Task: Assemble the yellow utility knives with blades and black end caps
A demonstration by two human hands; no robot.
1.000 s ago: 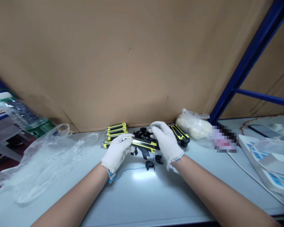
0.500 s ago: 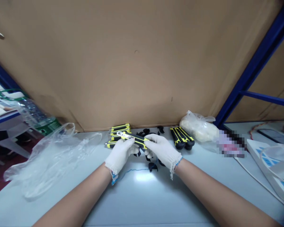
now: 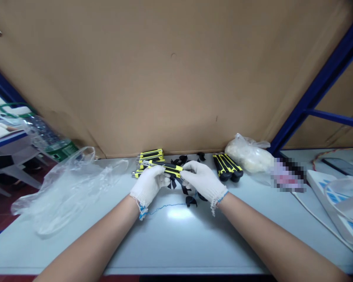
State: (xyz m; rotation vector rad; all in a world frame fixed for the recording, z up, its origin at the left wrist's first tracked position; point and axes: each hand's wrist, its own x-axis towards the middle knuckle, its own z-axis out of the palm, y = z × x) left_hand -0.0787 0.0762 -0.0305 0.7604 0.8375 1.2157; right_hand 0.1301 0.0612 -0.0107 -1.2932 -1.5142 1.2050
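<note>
Head view: left hand and right hand grasp a yellow utility knife, well apart from the table's front edge.

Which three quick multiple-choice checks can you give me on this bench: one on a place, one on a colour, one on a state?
1. Where is the lumpy plastic bag? A) on the floor B) right of the yellow-and-black knives C) in the left hand
2. What colour are the gloves on the left hand and right hand? A) white B) blue C) yellow
3. What state is the utility knife in? A) inside the bag B) held between both hands C) lying untouched

1 B: the bag sits just beyond those knives.
2 A: both knit gloves show white.
3 B: both gloved hands are on it.
</note>
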